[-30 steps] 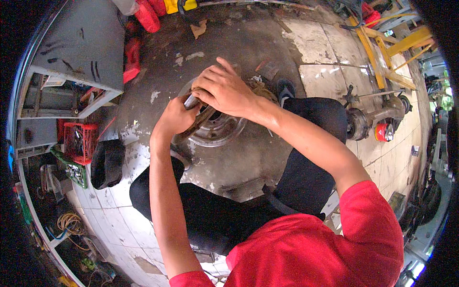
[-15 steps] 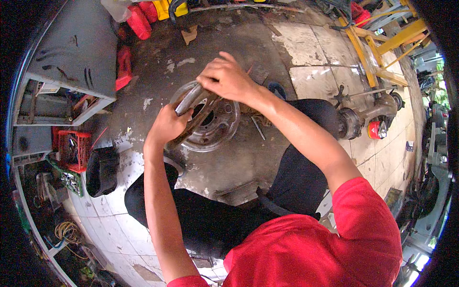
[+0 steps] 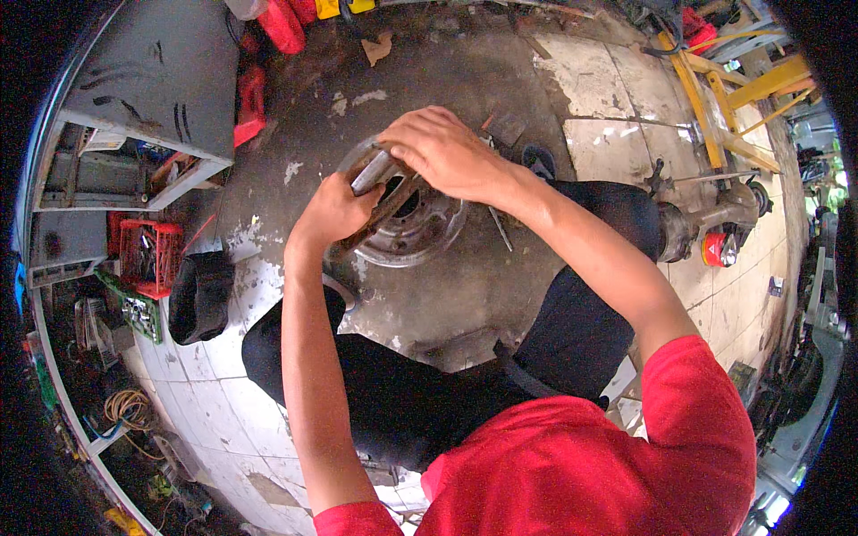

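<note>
A worn metal ring (image 3: 372, 171) stands tilted over a rusty steel wheel rim (image 3: 438, 234) that lies on the dark floor. My left hand (image 3: 336, 211) is closed around the near left part of the ring, its thumb across the inner side. Over the ring's upper end, my right hand (image 3: 440, 150) curls its fingers down onto the metal. The two hands are close together, with a short stretch of bare ring between them. Part of the rim is hidden behind the ring and my hands.
A grey metal cabinet (image 3: 143, 76) and a red crate (image 3: 147, 255) stand at the left. Right of my knee lie an axle-like metal part (image 3: 715, 214) and a red can (image 3: 718, 250). A yellow frame (image 3: 702, 107) is at the far right.
My right hand's raised fingers have come down and now bend over the ring. The ring leans slightly differently, still in my left hand. The whole view has shifted a little.
</note>
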Available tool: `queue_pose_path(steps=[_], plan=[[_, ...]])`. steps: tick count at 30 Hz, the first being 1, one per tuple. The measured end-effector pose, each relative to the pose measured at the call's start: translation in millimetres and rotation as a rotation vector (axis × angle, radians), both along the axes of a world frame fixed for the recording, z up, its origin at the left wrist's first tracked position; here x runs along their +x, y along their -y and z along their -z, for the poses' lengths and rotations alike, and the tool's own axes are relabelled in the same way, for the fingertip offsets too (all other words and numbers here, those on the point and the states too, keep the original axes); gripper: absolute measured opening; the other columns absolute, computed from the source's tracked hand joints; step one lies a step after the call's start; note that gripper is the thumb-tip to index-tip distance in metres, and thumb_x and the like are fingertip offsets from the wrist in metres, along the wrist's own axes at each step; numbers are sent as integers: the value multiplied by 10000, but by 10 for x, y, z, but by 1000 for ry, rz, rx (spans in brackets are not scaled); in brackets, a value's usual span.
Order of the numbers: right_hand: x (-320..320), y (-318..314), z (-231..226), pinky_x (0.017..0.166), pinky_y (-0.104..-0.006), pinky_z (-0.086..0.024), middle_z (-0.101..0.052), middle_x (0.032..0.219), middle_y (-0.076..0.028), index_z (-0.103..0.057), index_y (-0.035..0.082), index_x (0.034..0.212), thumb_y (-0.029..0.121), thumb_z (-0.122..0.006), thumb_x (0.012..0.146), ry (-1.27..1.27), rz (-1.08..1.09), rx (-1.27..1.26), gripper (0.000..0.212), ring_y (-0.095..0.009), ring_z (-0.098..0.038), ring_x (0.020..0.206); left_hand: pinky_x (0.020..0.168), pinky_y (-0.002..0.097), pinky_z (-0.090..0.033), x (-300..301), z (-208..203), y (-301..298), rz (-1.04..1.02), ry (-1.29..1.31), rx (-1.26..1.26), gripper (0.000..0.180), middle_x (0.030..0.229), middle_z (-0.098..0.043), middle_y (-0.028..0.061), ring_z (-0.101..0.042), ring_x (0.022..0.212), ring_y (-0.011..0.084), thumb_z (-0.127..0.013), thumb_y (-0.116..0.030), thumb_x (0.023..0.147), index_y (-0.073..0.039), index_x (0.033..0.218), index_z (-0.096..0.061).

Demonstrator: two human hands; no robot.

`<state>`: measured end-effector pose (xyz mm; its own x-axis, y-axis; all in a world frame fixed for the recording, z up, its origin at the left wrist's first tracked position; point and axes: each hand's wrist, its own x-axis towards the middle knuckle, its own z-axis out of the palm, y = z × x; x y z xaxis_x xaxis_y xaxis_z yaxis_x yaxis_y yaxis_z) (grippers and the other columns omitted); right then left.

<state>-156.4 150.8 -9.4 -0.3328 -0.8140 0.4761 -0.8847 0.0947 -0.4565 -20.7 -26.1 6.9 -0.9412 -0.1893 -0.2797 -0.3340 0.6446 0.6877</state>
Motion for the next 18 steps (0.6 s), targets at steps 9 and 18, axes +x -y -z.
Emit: queue_pose_path(steps=[9, 18], plan=[[121, -92, -156, 1160, -502, -306, -591, 1364, -197, -591, 25, 1332, 504, -494, 1020, -1, 94, 180, 580, -349, -500, 1333, 780, 447, -532, 22, 6, 0, 17, -86, -9, 387, 926, -725, 263, -712, 845, 326, -694, -271, 863, 18, 1121, -682], [24, -58, -151, 1177, -549, -263, -551, 1409, -194, -534, 10, 1376, 580, -583, 948, 41, 170, 274, 714, -352, -465, 1367, 766, 462, -526, 29, 100, 76, -53, -68, -44, 396, 848, -710, 259, -711, 822, 340, -699, -325, 877, 30, 1051, -691]])
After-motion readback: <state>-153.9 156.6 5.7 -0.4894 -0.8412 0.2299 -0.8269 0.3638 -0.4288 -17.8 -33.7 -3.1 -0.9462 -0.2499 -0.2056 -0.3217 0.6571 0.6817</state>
